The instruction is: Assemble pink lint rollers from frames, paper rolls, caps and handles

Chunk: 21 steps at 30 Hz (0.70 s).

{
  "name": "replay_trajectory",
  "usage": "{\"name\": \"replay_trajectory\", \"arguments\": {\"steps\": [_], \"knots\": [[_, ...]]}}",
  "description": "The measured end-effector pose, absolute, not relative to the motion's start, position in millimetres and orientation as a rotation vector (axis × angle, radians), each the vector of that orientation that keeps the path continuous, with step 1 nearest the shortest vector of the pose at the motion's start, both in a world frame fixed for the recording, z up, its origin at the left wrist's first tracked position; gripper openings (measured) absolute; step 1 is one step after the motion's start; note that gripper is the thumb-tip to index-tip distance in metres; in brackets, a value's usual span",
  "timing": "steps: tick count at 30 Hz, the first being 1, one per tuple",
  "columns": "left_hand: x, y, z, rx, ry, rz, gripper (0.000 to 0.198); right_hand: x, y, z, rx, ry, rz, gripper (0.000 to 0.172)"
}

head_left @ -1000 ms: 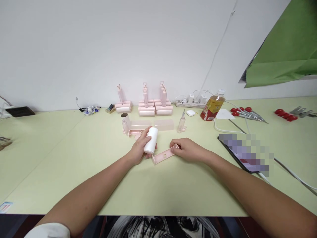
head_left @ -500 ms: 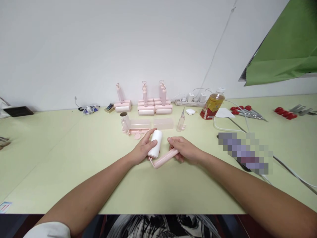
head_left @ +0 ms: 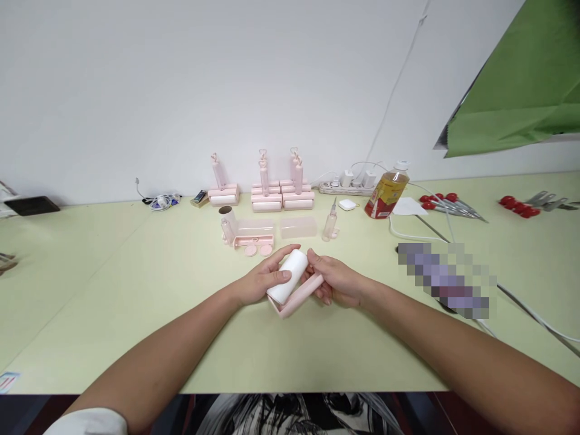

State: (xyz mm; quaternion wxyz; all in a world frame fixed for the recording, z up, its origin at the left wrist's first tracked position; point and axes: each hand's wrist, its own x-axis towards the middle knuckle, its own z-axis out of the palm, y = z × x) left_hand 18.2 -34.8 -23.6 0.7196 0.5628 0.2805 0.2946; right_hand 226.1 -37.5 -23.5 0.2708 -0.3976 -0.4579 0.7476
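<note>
My left hand (head_left: pixel 263 283) grips a white lint roll (head_left: pixel 290 276), thumb on its front. The roll slants up to the right, its lower end by the corner of a pink lint roller frame (head_left: pixel 299 298). My right hand (head_left: pixel 335 279) holds the frame's far end, with thumb and fingertips close to the roll's upper end. Partly hidden fingers leave the exact contact there unclear. Just behind my left hand lie an open pink case (head_left: pixel 254 241) and two pink discs, one of them a left disc (head_left: pixel 250 250).
Finished pink rollers (head_left: pixel 267 202) stand in rows by the wall. Clear covers (head_left: pixel 298 228), a cardboard-cored roll (head_left: pixel 228 217) and a small pointed bottle (head_left: pixel 330 223) sit nearer. Rightward are a drink bottle (head_left: pixel 387 192), a power strip (head_left: pixel 348 187), cables and red-handled tools (head_left: pixel 453 206).
The white roll has tilted further right and come closer to the pink frame, alongside it. My right fingertips now meet its upper end. A second pink disc has come into view.
</note>
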Motion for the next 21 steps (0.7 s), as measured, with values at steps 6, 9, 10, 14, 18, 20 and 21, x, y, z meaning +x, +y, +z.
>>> {"name": "replay_trajectory", "arguments": {"steps": [6,9,10,14,18,20,21], "knots": [[11,-31,-10,1.496,0.51,0.531,0.063,229,-38,-23,-1.011,-1.098,2.186,0.048],[9,-33,-5,1.707,0.524,0.534,0.053,229,-37,-21,-1.014,-1.112,2.2,0.043],[10,-35,-5,1.777,0.554,0.536,0.051,229,-37,-21,-0.997,-1.133,2.191,0.041],[18,-47,-5,2.064,0.732,0.541,0.046,231,-40,-17,-0.908,-1.201,2.174,0.044],[27,-55,-4,2.328,0.793,0.645,0.043,232,-44,-11,-0.844,-1.295,2.104,0.045],[28,-55,-3,2.489,0.833,0.589,0.046,233,-45,-10,-0.813,-1.399,2.042,0.043],[28,-55,-2,2.569,0.866,0.534,0.048,235,-45,-9,-0.815,-1.457,2.025,0.042]]}}
